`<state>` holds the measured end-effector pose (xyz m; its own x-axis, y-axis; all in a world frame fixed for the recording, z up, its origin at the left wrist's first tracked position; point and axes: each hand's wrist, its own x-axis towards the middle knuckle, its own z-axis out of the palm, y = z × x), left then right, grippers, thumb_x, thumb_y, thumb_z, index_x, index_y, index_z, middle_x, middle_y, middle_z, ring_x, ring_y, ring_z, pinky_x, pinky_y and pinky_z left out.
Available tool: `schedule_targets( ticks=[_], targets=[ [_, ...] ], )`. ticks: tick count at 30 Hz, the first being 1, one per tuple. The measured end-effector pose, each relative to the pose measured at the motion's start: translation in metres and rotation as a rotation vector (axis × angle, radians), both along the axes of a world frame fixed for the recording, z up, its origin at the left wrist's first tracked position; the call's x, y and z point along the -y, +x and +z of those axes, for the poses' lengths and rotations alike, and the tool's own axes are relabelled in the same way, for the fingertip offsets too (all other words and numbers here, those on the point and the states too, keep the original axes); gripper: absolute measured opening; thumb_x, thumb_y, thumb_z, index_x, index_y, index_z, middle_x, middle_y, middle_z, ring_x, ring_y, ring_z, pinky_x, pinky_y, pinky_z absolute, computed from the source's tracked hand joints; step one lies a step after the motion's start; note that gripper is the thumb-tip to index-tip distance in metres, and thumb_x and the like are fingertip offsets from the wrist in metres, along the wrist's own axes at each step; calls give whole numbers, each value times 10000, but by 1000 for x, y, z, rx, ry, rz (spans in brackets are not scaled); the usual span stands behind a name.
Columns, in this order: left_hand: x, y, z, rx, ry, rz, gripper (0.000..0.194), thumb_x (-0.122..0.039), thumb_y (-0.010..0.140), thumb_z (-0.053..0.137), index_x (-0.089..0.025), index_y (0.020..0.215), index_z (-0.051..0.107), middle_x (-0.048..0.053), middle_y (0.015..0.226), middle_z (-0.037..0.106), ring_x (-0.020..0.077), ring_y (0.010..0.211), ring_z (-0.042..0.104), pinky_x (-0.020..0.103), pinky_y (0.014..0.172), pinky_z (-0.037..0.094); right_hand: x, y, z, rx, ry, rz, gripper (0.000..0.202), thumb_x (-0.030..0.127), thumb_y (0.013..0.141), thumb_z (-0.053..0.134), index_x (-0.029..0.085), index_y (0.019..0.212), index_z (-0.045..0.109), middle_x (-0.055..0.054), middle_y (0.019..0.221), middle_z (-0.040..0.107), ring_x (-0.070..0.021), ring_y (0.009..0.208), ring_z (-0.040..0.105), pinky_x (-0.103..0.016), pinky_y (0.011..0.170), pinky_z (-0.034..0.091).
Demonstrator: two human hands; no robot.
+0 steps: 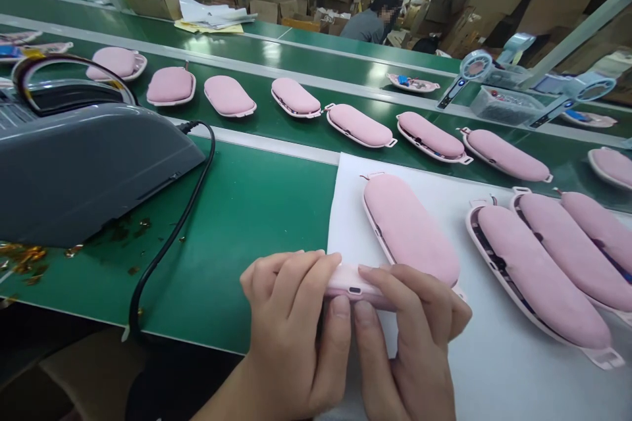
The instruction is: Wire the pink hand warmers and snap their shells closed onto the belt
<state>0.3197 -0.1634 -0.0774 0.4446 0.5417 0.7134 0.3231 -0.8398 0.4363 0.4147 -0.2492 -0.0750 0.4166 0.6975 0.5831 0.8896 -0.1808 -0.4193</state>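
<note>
Between my two hands is a pink oval casing, held edge-on so that a small dark port shows in its rim. My left hand grips its left end, thumb below and fingers on top. At the other end my right hand pinches it the same way, the two thumbs close together. Just beyond lies a padded pink oval unit on a white sheet. More such pink units rest to the right, their dark inner parts showing along gaps at the rims.
A grey machine with a black cable stands left, gold foil scraps beside it. Several pink units line the green belt. Handheld light-blue devices and a clear bin are back right. A person sits beyond, among cardboard boxes.
</note>
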Motion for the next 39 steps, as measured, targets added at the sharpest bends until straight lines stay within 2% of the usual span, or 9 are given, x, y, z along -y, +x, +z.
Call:
schedule_targets(
  ticks=[3,12,15,19,23,26,28,33,39],
  targets=[
    [-1,0,-1,11,5,11,223,-134,851,463,-123,1033,590,95,986,642,223,920,525,409,813,347,-2,3,-1,42,24,20,191,183,915,465,185,1090,541,-75,1071,484,-231,1024,409,-374,920,268],
    [1,7,-9,64,20,62,172,-123,845,455,-139,960,582,89,921,641,215,884,537,417,793,344,-9,-1,-6,102,106,-35,128,186,933,485,175,1044,549,-71,1031,496,-227,994,409,-360,880,298],
    [1,6,-5,81,4,64,169,-131,849,461,-165,952,590,66,900,660,207,869,549,398,792,348,-5,4,-6,95,82,-2,143,186,935,470,178,1057,544,-65,1034,504,-217,991,432,-354,909,284],
    [-3,-1,6,-34,8,-16,204,-148,860,512,-137,1041,606,66,965,686,200,881,551,354,807,374,1,10,-2,57,-11,-6,247,274,963,426,144,1156,509,-90,1114,502,-220,1046,437,-332,926,291],
    [-9,-6,8,-42,-17,-70,173,-109,836,517,-123,968,629,57,923,687,171,826,545,318,769,391,-4,1,-4,70,76,-79,153,237,934,464,186,1053,546,-56,1007,514,-205,936,469,-338,868,337],
    [-11,-3,4,20,-24,-64,177,-80,807,520,-123,939,629,52,897,688,161,821,555,317,766,395,-12,-8,-5,36,123,-180,142,228,916,468,197,1031,546,-55,987,512,-213,916,458,-350,845,353],
    [-11,2,3,50,-40,-45,175,-83,799,529,-127,935,631,48,886,691,160,822,560,322,772,393,-17,-10,-3,7,106,-197,133,212,907,462,198,1004,551,-50,956,513,-210,890,455,-354,846,340],
    [-13,3,7,55,-115,-29,124,-138,848,513,-167,878,629,17,836,682,165,768,539,333,726,357,-18,-5,1,-23,83,-158,126,189,910,450,197,968,562,-33,904,512,-200,833,450,-353,818,297],
    [-11,-10,8,-57,-95,-88,193,-165,875,484,-156,1023,608,40,943,673,189,850,538,344,763,341,-10,5,-1,46,31,41,195,212,935,447,187,1111,526,-57,1063,502,-223,1011,432,-359,905,258]
  ],
)
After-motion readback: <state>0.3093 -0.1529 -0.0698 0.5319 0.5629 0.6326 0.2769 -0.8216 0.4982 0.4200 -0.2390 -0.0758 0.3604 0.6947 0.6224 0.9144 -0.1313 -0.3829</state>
